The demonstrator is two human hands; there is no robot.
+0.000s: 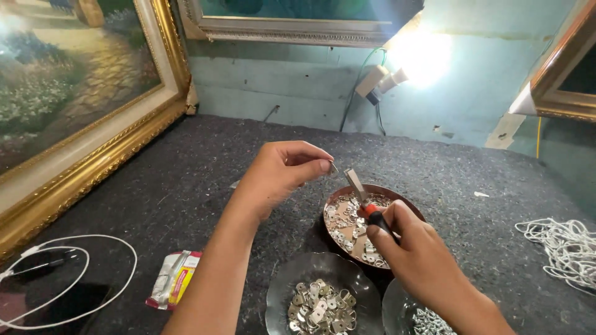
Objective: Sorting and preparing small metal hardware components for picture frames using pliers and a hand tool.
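1. Left hand [280, 169], centre of frame: thumb and forefinger pressed together on a tiny metal piece [334, 166]; only a sliver shows past the fingertips, kind not determinable.
2. Right hand [417, 251], lower right of centre: closed around a screwdriver [365, 200] with red-and-black handle; handle mostly buried in the fist, flat tip pointing up-left, just beside the metal piece. Contact between tip and piece cannot be resolved.
3. Brown round dish [410, 208] directly under both hands, holding small silver hangers; its lower right part hidden by the right hand.
4. Dark glass bowl [280, 286], lower centre, holds similar silver plates; bottom rim cut by frame edge.
5. Third bowl [395, 304], lower right, mostly hidden by the right wrist and cropped; contents look like small screws, unclear.
6. Grey felt table [205, 161]: open room in the middle band left and behind the hands.
7. Edges: gilt picture frame [93, 164] at left; white cord [562, 245] at right, cropped; white cable loop [93, 248] and red-yellow packet [176, 279] lower left.
8. Lamp glare [422, 59] at upper right washes out the wall.
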